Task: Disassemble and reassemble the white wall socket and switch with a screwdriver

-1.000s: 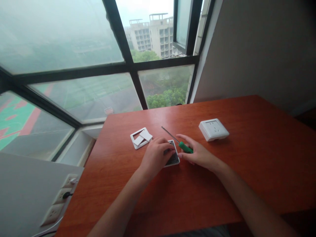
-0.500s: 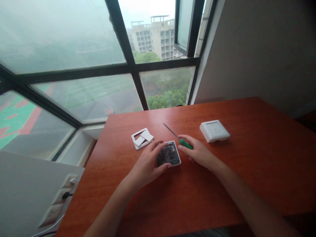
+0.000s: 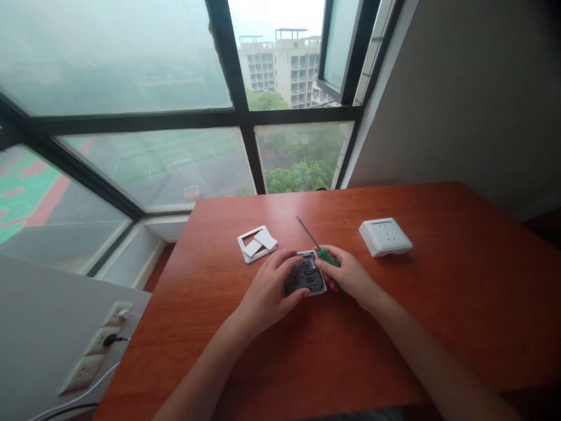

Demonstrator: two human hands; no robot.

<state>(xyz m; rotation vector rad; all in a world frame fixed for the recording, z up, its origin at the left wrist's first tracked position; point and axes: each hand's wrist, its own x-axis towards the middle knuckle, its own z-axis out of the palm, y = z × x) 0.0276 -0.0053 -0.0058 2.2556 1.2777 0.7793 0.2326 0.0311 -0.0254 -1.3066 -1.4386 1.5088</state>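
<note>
My left hand (image 3: pixel 274 289) grips a square switch module (image 3: pixel 309 275) by its left side, thumb at the near edge and fingers at the far edge. The module has a white rim and a dark grey inner face turned up. In my right hand (image 3: pixel 346 272) is a screwdriver (image 3: pixel 326 256) with a green handle, its metal shaft pointing up and to the left, away from me. The right thumb lies at the module's right edge; whether it touches cannot be seen. Beyond my left hand lies a white frame (image 3: pixel 245 257) with two flat white plates (image 3: pixel 265 238) on it.
To the right, a white wall socket in its box (image 3: pixel 385 237) rests on the reddish wooden table (image 3: pixel 460 280). Windows (image 3: pixel 175 158) stand behind the table's far edge. At the lower left, several sockets with plugged cables (image 3: pixel 114 339) sit on the wall.
My right hand with the screwdriver has come closer to the module, its thumb now at the module's edge. The left hand keeps its hold. The whole view has shifted slightly.
</note>
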